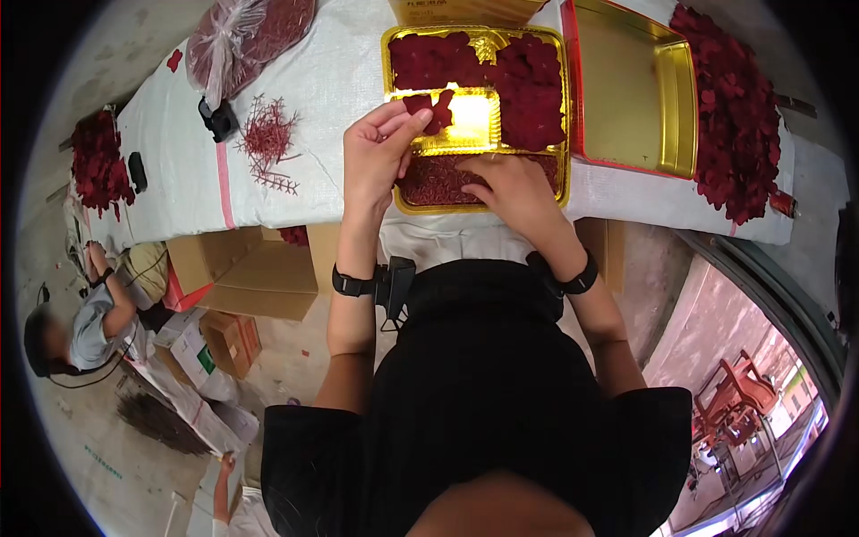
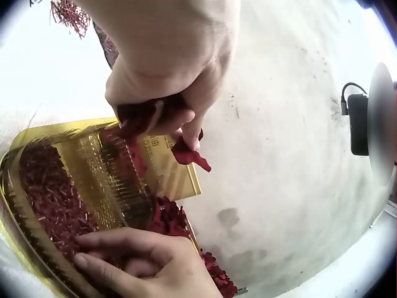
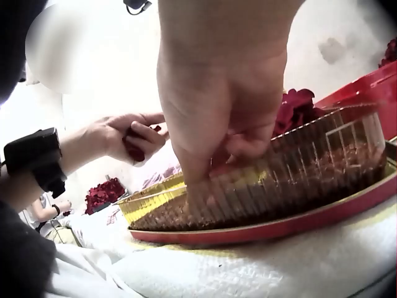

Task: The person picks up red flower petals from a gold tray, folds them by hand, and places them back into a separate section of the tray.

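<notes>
My left hand [image 1: 374,157] pinches dark red flower-shaped petal pieces [image 1: 441,115] above the gold tray [image 1: 386,67]. In the left wrist view, a red petal piece [image 2: 191,156] sticks out past the fingertips, with more red material against the palm. Down at the tray's near compartment is my right hand [image 1: 517,186], its fingers among small red stick-like bits [image 1: 429,183]. Thumb and forefinger stand a little apart there. More dark red petal pieces [image 1: 532,103] fill the tray's far and right compartments, beside a shiny gold middle compartment [image 1: 474,121].
Right of the tray stands a red-rimmed gold box [image 1: 626,98], with a petal heap [image 1: 738,116] beyond it. Leftward lie red branched sticks [image 1: 268,139], a tied plastic bag [image 1: 255,45] and another petal heap [image 1: 97,166]. A cardboard box [image 1: 246,268] sits below the table; another person [image 1: 94,327] works at left.
</notes>
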`<state>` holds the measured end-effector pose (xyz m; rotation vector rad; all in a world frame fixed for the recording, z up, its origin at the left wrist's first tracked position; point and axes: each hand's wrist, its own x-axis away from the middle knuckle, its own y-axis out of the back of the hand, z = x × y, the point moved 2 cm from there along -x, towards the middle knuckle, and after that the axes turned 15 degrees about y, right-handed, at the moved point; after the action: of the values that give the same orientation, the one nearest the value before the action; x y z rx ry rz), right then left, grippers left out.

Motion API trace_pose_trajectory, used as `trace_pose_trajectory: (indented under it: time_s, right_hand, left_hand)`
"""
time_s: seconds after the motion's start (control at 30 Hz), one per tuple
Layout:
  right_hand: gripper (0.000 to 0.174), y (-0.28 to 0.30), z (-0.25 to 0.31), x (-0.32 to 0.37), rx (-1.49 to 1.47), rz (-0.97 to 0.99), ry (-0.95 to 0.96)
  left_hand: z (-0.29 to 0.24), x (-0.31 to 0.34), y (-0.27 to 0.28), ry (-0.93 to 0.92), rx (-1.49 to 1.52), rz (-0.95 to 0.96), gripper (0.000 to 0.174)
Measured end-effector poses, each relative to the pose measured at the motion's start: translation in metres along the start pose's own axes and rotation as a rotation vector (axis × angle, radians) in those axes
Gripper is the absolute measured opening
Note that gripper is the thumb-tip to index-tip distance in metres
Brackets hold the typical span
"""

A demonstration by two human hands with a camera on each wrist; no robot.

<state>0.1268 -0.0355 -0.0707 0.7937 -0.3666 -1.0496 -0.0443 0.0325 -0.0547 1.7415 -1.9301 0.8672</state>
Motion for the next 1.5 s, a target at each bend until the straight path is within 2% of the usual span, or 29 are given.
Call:
trace_pose_trajectory:
  time_s: [0.1,0.2,0.3,0.4,0.5,0.7,0.8,0.9,0.93,1.03,1.17,1.27,1.37,1.5]
  right_hand:
    - [0.015,-0.011,-0.004,-0.001,0.015,0.096,-0.01]
    - [0.016,-0.008,-0.004,-0.002,-0.021,0.105,-0.015]
    - [0.008,-0.011,-0.003,0.0,-0.002,0.041,0.031]
    - [0.007,-0.012,-0.006,-0.001,0.05,0.146,0.043]
    - [0.007,-0.009,-0.004,-0.002,0.037,0.123,0.032]
    - [0.011,0.019,0.006,-0.004,-0.215,-0.015,-0.014]
    - [0.017,0.03,0.005,-0.003,-0.355,-0.084,-0.079]
    - [0.019,0.053,0.013,-0.006,-0.328,-0.204,-0.018]
    - [0.012,0.058,0.013,-0.007,-0.383,-0.269,-0.024]
    - [0.009,0.073,0.027,-0.012,-0.75,-0.468,-0.257]
    - [0.016,0.065,0.022,-0.019,-0.576,-0.733,0.007]
    - [0.022,0.06,0.018,-0.018,-0.55,-0.806,0.058]
    - [0.022,0.06,0.016,-0.012,-0.505,-0.738,0.06]
    - [0.022,0.059,0.015,-0.013,-0.484,-0.807,0.065]
  left_hand:
    - [-0.003,0.005,-0.001,0.02,-0.021,-0.002,0.017]
    - [-0.002,0.009,-0.001,0.018,-0.014,0.002,0.018]
    - [0.001,0.007,0.0,-0.016,0.023,0.008,0.017]
    - [-0.001,0.006,-0.002,0.008,0.047,-0.008,0.017]
    - [-0.001,0.005,-0.003,0.009,0.068,-0.016,0.017]
    - [-0.003,0.008,-0.005,-0.03,0.019,-0.012,0.019]
    - [-0.005,0.012,-0.009,-0.068,-0.032,-0.067,0.02]
    - [-0.008,0.018,-0.014,-0.056,-0.102,-0.108,0.018]
    - [-0.009,0.02,-0.017,-0.09,-0.133,-0.114,0.017]
    - [-0.015,0.029,-0.028,-0.162,-0.187,-0.105,0.016]
    - [-0.024,0.041,-0.038,-0.155,-0.176,-0.041,0.014]
    - [-0.025,0.045,-0.04,-0.173,-0.208,-0.041,0.013]
    - [-0.026,0.048,-0.042,-0.175,-0.209,-0.018,0.014]
    - [-0.026,0.05,-0.043,-0.189,-0.255,-0.012,0.014]
